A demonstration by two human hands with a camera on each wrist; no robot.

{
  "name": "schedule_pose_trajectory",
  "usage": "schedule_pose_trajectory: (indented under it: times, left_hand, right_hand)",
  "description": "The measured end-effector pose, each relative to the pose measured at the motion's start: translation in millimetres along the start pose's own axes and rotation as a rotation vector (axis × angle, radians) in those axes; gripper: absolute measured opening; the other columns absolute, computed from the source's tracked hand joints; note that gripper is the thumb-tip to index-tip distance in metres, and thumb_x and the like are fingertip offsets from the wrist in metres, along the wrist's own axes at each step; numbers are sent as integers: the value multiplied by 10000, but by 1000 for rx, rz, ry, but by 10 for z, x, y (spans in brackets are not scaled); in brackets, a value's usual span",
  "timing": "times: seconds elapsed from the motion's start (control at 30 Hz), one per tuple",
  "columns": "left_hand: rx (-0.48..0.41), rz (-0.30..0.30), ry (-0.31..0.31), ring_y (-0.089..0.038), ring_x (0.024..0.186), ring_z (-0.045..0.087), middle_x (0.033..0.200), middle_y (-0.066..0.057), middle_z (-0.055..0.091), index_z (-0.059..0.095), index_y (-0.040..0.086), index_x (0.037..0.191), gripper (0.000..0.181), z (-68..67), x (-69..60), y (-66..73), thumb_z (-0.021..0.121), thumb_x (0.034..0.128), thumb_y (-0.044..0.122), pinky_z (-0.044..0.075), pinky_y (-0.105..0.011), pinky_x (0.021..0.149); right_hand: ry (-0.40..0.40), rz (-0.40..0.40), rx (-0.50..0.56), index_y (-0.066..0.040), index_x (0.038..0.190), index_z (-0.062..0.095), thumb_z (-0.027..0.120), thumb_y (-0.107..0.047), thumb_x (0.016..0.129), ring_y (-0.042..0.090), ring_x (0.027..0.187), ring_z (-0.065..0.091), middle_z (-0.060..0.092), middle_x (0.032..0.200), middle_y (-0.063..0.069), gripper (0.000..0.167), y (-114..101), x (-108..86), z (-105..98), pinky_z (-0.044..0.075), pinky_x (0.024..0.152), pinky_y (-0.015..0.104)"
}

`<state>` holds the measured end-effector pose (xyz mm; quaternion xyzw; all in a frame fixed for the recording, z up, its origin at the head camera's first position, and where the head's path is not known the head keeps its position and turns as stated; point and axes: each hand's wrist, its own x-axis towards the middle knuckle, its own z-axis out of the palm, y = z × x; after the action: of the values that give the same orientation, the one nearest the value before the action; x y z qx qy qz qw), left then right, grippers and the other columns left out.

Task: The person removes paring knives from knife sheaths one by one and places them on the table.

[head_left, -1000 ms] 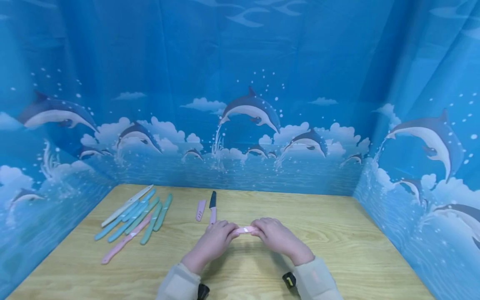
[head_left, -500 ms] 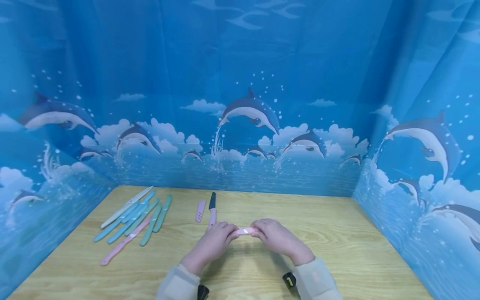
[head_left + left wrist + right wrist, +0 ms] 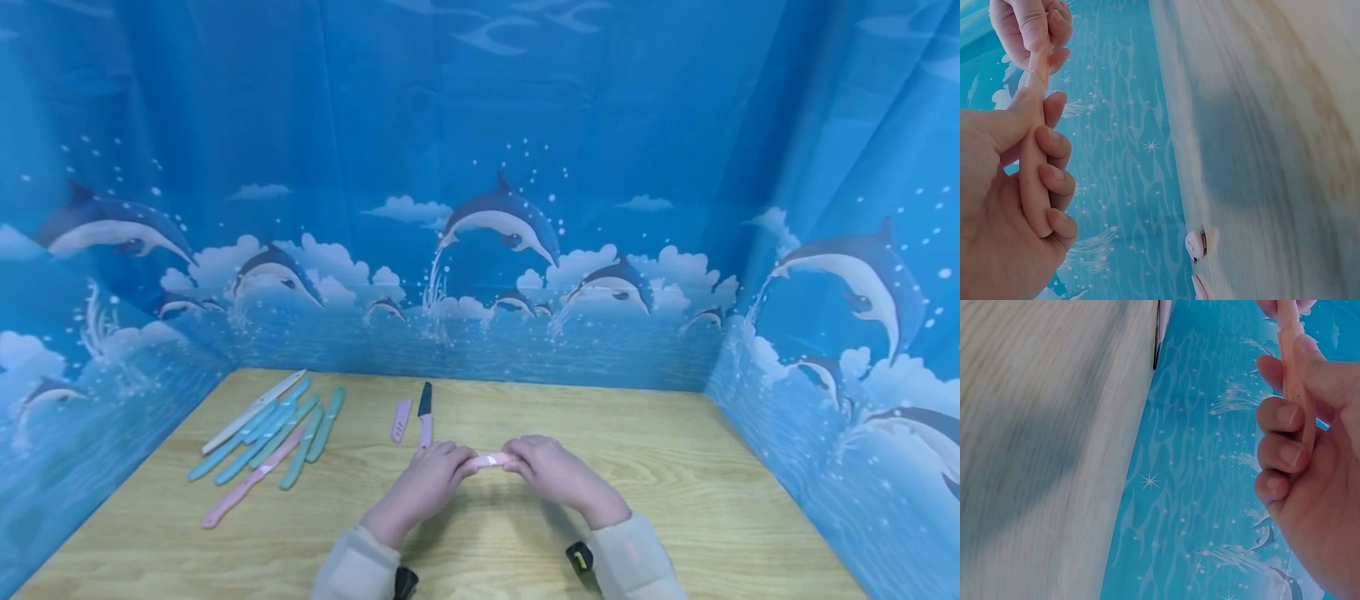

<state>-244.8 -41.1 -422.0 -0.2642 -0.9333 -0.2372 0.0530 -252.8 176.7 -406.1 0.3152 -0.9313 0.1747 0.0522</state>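
Note:
Above the table's middle, both hands hold a pink knife (image 3: 491, 460) in its sheath, level and side to side. My left hand (image 3: 427, 485) wraps its fingers round the smooth rounded handle (image 3: 1033, 181), thumb along it. The sheath (image 3: 1292, 381) lies in the curled fingers of my right hand (image 3: 562, 479). A seam between the two parts shows in the wrist views, and no bare blade is visible. Just beyond the left hand lies a lilac knife (image 3: 425, 408) with its dark blade bare; the hand hides its handle end. Beside it is a loose lilac sheath (image 3: 401, 421).
To the left on the wooden table (image 3: 675, 500) lies a loose pile of several knives: a white one (image 3: 255, 411), blue ones (image 3: 225, 458), green ones (image 3: 326, 425) and a pink one (image 3: 242, 497). A blue dolphin-print curtain (image 3: 480, 350) encloses the table's back and sides.

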Motion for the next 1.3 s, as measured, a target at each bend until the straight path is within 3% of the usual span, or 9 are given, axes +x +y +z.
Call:
schedule_pose_trajectory:
  times: [1.3]
  left_hand:
    - [-6,-5,-15,-127,881,575,892,79,618,663,167,1094,235,-11,4,2,518,986,318,463,-374,842]
  right_hand:
    - [0,-4,5,-109,1026,659,568,-237,967,119,827,620,669,898,-28,168,45,-8,-14,535,761,312]
